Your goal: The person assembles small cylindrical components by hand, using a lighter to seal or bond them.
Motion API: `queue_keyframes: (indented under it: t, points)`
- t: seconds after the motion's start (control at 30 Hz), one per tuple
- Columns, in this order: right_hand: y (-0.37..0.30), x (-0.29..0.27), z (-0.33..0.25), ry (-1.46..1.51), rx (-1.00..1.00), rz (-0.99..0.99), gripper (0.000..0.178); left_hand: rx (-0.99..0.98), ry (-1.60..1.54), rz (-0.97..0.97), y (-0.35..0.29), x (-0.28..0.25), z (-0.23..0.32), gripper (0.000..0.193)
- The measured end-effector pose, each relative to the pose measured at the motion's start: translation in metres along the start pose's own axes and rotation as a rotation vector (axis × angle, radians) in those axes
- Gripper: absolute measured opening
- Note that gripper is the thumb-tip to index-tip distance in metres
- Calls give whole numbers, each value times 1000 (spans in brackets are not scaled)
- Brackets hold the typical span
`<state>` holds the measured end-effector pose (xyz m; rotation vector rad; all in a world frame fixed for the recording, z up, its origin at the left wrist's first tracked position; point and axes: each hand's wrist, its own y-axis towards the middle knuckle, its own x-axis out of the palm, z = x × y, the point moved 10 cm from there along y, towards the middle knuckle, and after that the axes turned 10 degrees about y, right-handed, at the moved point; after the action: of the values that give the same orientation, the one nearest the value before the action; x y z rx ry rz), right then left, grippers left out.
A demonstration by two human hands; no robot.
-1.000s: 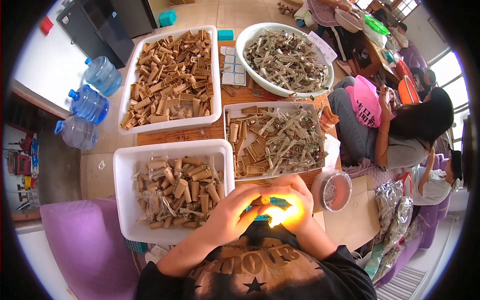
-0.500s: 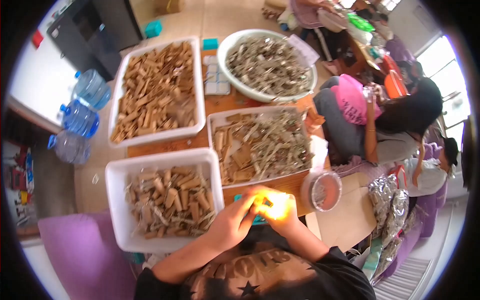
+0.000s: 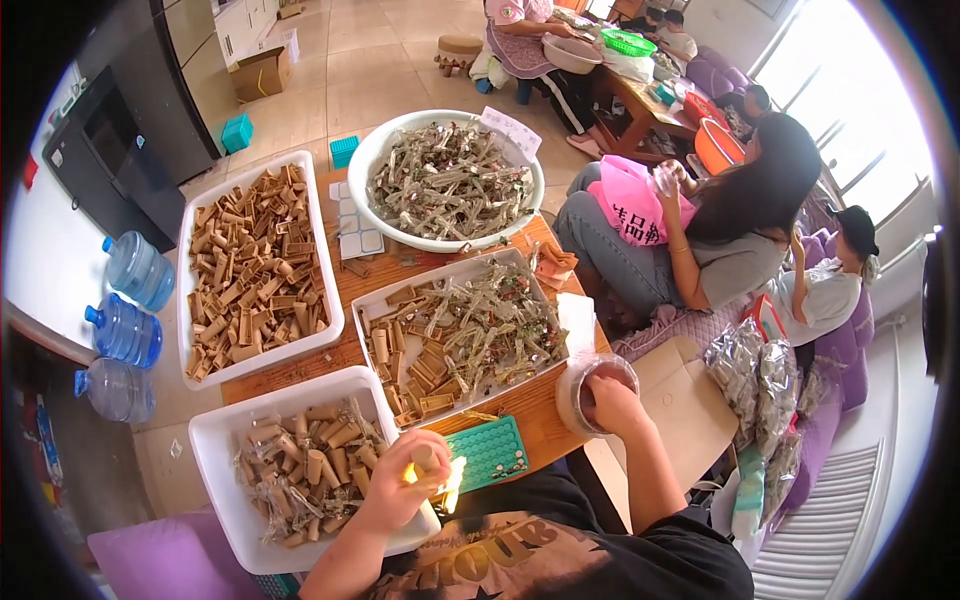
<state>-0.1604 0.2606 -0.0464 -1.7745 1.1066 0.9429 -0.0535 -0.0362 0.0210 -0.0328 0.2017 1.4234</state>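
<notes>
The left hand (image 3: pixel 400 490) clamps its grip on a small brown tube (image 3: pixel 424 458) above the white tray (image 3: pixel 215 440) — the right hand (image 3: pixel 610 405), fingers together, dips into a round tub (image 3: pixel 575 385) at the worktop (image 3: pixel 545 420) edge.

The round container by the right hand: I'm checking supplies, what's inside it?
The right hand reaches into the round container; the fingers cover its contents, so they cannot be seen.

A brown cardboard box (image 3: pixel 262 72) stands open on the floor far ahead to my left. A white paper label (image 3: pixel 510 130) leans on the round basin's far rim. Shiny silver foil packets (image 3: pixel 760 375) are heaped to my right, beside a flat tan cardboard sheet (image 3: pixel 685 405).
</notes>
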Motion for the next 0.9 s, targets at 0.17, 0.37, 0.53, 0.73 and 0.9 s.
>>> queue_keyframes:
  t: [0.17,0.37,0.53,0.73,0.9]
  points:
    - [9,12,7,-66,67,-70,18,-202,-313,-9,-10,5,-23,18]
    - [2,-1,6,182,-43,1,16,-195,-329,32,-6,5,-22,19]
    - [-9,-22,-14,193,-156,101,13,-190,-270,38,-4,4,-12,21]
    - [-17,-45,-20,533,-99,11,15,-333,-386,-49,-13,17,-11,28]
    - [-21,-57,-17,565,-9,34,10,-250,-293,-141,-4,28,8,30]
